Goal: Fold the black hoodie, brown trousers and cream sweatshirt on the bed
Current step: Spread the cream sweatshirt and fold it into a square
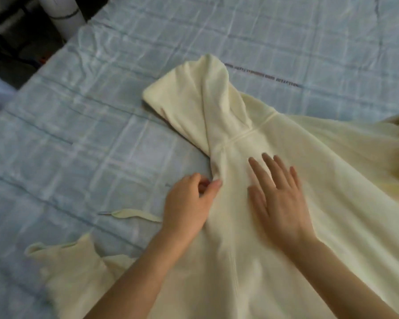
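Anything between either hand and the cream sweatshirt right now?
Nothing visible. Both hands are on the cream sweatshirt: the left hand pinches its edge near the hood, the right hand lies flat on the body. A drawstring lies on the bed to the left, out of the way.

We find the sweatshirt (297, 169) spread on the bed (78, 111), hood (205, 93) at the far end, drawstring (136, 214) to its left.

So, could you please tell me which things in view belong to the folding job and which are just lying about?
In the job: cream sweatshirt, its drawstring, bed, left hand pinching the fabric, right hand flat on it.
Lying about: white cylinder beside the bed.
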`<control>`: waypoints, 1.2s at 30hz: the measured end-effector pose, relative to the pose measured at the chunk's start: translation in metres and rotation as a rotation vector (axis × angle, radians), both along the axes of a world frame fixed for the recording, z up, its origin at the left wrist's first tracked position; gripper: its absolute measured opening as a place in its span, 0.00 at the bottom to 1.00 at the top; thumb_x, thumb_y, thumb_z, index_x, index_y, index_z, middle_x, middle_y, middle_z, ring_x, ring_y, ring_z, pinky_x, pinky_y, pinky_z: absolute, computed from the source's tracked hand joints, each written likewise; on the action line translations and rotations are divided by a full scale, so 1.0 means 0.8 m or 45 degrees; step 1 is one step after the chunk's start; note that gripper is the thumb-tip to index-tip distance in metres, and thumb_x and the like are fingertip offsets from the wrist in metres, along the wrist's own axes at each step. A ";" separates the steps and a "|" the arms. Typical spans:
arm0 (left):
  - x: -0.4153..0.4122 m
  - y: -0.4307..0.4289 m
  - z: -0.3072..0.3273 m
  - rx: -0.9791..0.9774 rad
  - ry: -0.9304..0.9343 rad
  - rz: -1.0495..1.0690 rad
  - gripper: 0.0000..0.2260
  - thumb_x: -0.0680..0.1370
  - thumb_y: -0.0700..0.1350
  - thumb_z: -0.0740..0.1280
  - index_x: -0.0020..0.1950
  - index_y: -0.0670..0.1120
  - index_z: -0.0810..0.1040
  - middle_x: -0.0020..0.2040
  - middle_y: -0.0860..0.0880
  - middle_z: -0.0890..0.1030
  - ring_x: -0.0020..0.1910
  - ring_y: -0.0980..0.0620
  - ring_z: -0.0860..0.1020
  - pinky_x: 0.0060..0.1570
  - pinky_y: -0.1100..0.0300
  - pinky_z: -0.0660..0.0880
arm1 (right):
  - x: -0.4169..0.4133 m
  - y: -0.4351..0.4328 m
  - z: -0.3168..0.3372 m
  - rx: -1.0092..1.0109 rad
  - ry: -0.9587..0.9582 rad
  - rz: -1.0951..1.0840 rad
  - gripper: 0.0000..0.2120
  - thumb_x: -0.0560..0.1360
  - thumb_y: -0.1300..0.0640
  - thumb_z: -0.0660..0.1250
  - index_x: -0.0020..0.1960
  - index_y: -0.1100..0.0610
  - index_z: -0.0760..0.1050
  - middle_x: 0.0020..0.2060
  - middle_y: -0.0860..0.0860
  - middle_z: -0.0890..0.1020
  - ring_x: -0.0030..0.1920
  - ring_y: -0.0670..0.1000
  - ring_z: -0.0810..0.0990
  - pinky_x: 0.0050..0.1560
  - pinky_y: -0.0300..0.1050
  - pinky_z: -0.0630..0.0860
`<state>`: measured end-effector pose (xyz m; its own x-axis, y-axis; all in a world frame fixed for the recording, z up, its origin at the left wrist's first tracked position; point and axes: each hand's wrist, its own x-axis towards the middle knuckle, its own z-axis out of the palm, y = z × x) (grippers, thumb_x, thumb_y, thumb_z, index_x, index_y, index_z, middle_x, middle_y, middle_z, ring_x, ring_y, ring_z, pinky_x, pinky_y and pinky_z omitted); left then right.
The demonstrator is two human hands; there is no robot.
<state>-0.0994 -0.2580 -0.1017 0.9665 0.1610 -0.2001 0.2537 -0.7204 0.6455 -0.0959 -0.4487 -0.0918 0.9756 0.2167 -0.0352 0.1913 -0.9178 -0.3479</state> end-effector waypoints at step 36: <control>-0.128 -0.021 -0.050 0.785 -0.247 -0.888 0.30 0.80 0.57 0.51 0.78 0.44 0.63 0.78 0.40 0.61 0.76 0.38 0.61 0.72 0.36 0.54 | -0.317 -0.121 -0.060 -0.251 0.190 -1.000 0.28 0.80 0.42 0.50 0.80 0.40 0.55 0.81 0.49 0.59 0.81 0.57 0.52 0.77 0.62 0.49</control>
<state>-0.2020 -0.2751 -0.1417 0.8921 -0.4409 -0.0987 -0.4337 -0.8969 0.0869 -0.3498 -0.5455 -0.1399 0.8225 -0.5507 -0.1422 -0.5673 -0.8120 -0.1372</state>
